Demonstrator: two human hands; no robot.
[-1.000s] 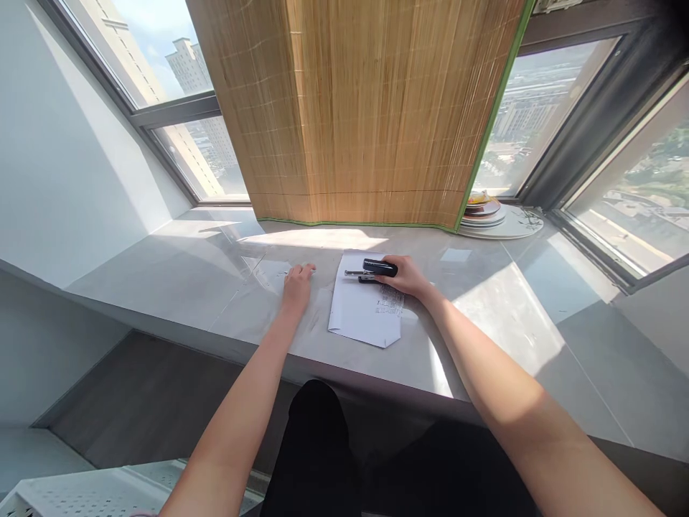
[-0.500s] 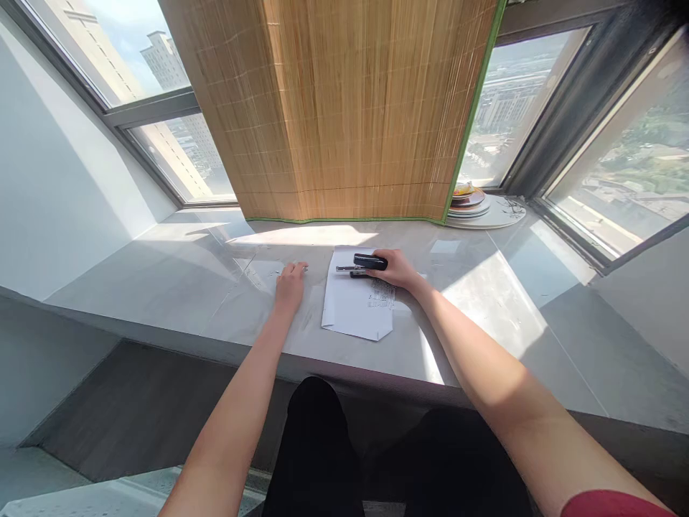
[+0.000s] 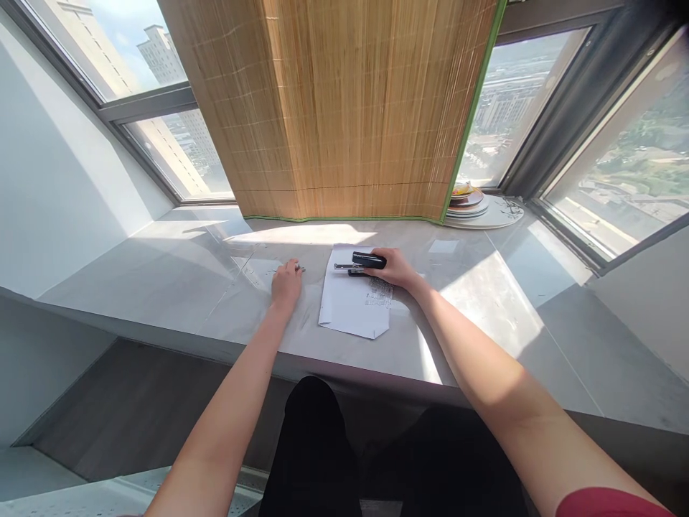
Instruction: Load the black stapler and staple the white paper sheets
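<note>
My right hand [image 3: 394, 268] is closed around a black stapler [image 3: 368, 260], gripping its rear end. The stapler's black cover is lifted off its silver rail, and it sits over white sheets of paper [image 3: 352, 305] with small dark writing on their right side. My left hand [image 3: 287, 282] rests on the sill to the left of the paper, its fingers drawn together. A small silvery bit [image 3: 299, 268] shows at those fingertips, too small to name.
The grey stone sill [image 3: 161, 287] ends at a front edge above my dark-clothed knees [image 3: 315, 416]. A bamboo blind [image 3: 349, 115] hangs over the window. Stacked plates [image 3: 467, 205] stand at the back right on a large oval plate [image 3: 503, 213].
My left hand has shifted slightly left and turned, and the silvery bit at its fingertips shows more clearly. My right hand keeps its hold on the stapler over the paper.
</note>
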